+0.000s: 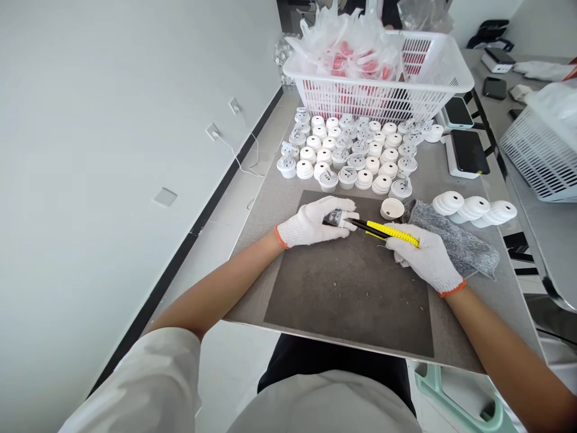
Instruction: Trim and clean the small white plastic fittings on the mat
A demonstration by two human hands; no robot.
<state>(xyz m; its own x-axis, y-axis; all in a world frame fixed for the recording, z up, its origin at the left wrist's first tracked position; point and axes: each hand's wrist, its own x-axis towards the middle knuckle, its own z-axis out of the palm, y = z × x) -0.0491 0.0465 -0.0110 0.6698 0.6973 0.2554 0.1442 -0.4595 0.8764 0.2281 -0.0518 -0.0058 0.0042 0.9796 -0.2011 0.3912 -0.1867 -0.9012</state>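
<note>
Dark mat [351, 300] nearest, on the grey tabletop [451, 331], tiny light scraps scattered over it. Past that, both gloved hands are at work over the mat. Left hand [311, 224]: fingers partly curled, thumb and fingertips pinching a small dark-and-white piece [334, 218] near the mat's far edge. Right hand [419, 248]: closed around a yellow-and-black tool [393, 232]. Key relation: the piece lies left of the right hand and slightly farther out; the tool's long axis runs left from that hand, black end at the piece's white side. Contact there: can't tell. Left hand is nearer, already on it. Just beyond the right hand: white cup [391, 216], grey cloth [460, 240]. Farther: rows of white caps [307, 154], then a white basket [351, 96] holding bags.
</note>
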